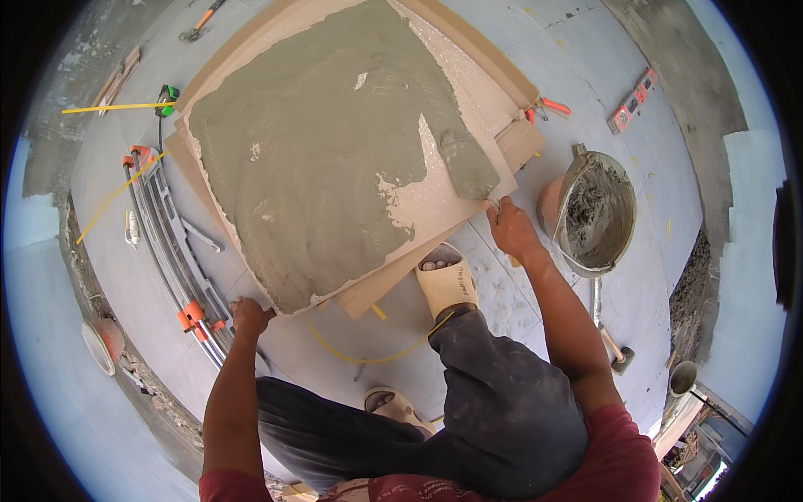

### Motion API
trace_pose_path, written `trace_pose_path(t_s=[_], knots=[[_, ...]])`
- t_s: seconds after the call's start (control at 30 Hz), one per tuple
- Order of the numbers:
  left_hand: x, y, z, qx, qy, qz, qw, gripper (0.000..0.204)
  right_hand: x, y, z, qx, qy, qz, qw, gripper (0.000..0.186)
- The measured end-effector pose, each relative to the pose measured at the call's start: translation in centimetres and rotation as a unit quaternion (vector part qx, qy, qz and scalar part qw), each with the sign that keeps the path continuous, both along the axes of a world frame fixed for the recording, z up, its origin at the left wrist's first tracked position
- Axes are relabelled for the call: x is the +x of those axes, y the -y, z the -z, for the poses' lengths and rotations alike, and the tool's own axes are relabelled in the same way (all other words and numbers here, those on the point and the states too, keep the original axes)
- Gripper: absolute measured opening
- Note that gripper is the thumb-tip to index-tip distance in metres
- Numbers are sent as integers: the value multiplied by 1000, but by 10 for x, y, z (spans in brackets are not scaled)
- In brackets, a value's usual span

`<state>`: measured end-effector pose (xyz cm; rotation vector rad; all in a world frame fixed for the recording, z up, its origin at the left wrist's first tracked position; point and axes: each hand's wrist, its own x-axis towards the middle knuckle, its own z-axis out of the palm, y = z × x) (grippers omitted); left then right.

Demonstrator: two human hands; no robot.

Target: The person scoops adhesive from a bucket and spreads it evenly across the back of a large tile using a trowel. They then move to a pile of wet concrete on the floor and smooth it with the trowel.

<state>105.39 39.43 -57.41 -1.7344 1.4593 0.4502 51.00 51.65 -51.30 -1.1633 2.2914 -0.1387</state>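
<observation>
**Mortar spread across a big tile**

Grey floor tiles (585, 75) stretch out under me, with raw concrete along the edges. From where I watch, a large square tile (435, 197) lies tilted on a stack of others, most of its face coated in grey mortar (318, 159), with a bare strip at its right and lower edge.

My right hand (512, 230) is closed around the handle of a trowel (468, 163), whose mortar-laden blade rests on the tile near its right corner. My left hand (249, 316) grips the tile's lower left corner, fingers curled on the edge.

Just right of the trowel hand stands a bucket (595, 213) of wet mortar. A sandalled foot (447, 280) is planted just below the tile stack, touching a yellow cord (360, 358) that loops across the floor. To the left lies a long tile cutter (171, 243) with orange fittings, and an orange spirit level (631, 102) sits well apart at upper right. Orange-handled pliers (548, 107) lie by the stack's right corner.
</observation>
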Motion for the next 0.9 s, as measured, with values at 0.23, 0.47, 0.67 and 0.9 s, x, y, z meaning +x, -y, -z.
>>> trace_pose_path(t_s=[0.23,0.47,0.67,0.9], knots=[[4,0,7,21,-17,24,999,110,-1,-56,13,-13,12,39,999,43],[6,-7,2,-19,-31,-10,999,109,14,-60,-39,-2,258,163,952,38],[-8,0,-2,-10,-14,-10,1000,111,26,41,-17,-133,302,154,931,40],[0,-1,-4,24,-14,15,1000,115,78,127,-9,-60,331,-107,936,49]])
